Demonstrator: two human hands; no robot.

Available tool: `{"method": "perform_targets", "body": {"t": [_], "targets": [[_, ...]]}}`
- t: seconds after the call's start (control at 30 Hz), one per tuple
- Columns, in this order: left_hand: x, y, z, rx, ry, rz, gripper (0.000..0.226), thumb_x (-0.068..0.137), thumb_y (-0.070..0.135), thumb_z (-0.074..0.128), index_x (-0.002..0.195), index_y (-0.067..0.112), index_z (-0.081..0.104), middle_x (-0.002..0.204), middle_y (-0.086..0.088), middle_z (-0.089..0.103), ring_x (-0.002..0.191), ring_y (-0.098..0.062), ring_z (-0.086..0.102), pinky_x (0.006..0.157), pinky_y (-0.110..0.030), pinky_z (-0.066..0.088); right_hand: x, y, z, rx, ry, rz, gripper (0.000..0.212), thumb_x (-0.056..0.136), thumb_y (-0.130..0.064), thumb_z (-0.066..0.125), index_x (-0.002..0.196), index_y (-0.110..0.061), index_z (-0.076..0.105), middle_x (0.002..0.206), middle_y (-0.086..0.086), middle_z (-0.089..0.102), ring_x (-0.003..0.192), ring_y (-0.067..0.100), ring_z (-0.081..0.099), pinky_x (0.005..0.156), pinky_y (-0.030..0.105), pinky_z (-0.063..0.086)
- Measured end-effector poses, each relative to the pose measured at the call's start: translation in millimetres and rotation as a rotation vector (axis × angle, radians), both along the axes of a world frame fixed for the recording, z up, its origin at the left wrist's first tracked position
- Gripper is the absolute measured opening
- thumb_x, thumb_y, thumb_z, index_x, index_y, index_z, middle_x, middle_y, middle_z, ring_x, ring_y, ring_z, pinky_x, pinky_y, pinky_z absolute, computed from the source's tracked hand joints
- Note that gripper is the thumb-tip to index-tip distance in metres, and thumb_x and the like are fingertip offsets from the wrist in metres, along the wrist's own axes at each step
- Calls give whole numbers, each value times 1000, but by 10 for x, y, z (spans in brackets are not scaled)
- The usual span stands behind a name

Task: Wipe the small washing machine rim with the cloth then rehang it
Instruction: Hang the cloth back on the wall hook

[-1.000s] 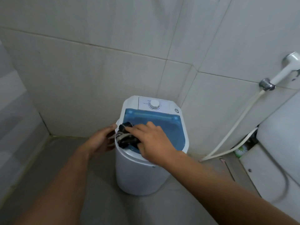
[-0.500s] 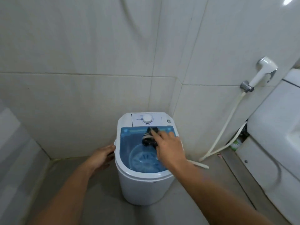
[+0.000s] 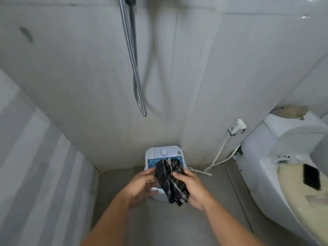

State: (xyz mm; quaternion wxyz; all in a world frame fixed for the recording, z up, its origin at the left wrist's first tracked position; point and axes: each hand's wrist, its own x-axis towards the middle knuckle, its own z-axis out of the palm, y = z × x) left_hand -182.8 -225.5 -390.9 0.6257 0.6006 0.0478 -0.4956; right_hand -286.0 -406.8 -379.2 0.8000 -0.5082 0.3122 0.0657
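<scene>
The cloth (image 3: 171, 181) is a soft woven fabric, dark with thin pale lines, matt and creased into folds. The small washing machine (image 3: 166, 153) has a body of smooth white plastic with a slight shine; its lid looks like clear blue plastic. The walls (image 3: 88, 86) are large pale tiles, smooth and a little glossy, with thin grout lines. The floor (image 3: 159, 224) is grey and matt, rougher in look than the walls. The shower hose (image 3: 134, 68) is shiny metal. The toilet (image 3: 276, 157) is glossy white ceramic. The spray hose (image 3: 220, 153) seems smooth white plastic, with a metal fitting.
</scene>
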Motion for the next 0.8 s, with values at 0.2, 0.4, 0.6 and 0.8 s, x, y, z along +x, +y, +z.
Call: {"method": "perform_targets", "body": {"t": [0.2, 0.4, 0.6, 0.8], "targets": [[-240, -83, 1309, -150, -162, 143, 39, 91, -4, 65, 121, 21, 71, 109, -7, 74, 91, -23, 71, 90, -46, 54, -73, -22, 1288, -62, -37, 23, 40, 84, -17, 70, 119, 2, 64, 115, 32, 68, 103, 42, 70, 90, 51, 56], [-336, 119, 2256, -137, -374, 228, 34, 95, -11, 60, 116, 15, 67, 106, -9, 73, 76, -18, 74, 66, -33, 62, 28, 179, 2318, -403, -261, 187, 33, 89, -48, 68, 119, -33, 68, 114, -2, 74, 103, 15, 70, 92, 39, 56], [-152, 710, 2976, -231, -562, 262, 42, 88, 4, 71, 126, 21, 70, 119, -4, 75, 101, -21, 72, 95, -42, 59, 438, 639, 3040, -350, -412, 295, 26, 88, -17, 77, 113, -18, 71, 106, 13, 76, 97, 32, 74, 88, 50, 59], [206, 1360, 3611, -252, -727, 226, 42, 72, 18, 88, 107, 12, 64, 112, -6, 75, 106, -23, 73, 93, -40, 59, 899, 1097, 3584, -55, -470, 349, 37, 92, -17, 71, 125, -3, 64, 115, 27, 69, 100, 40, 69, 92, 55, 56]]}}
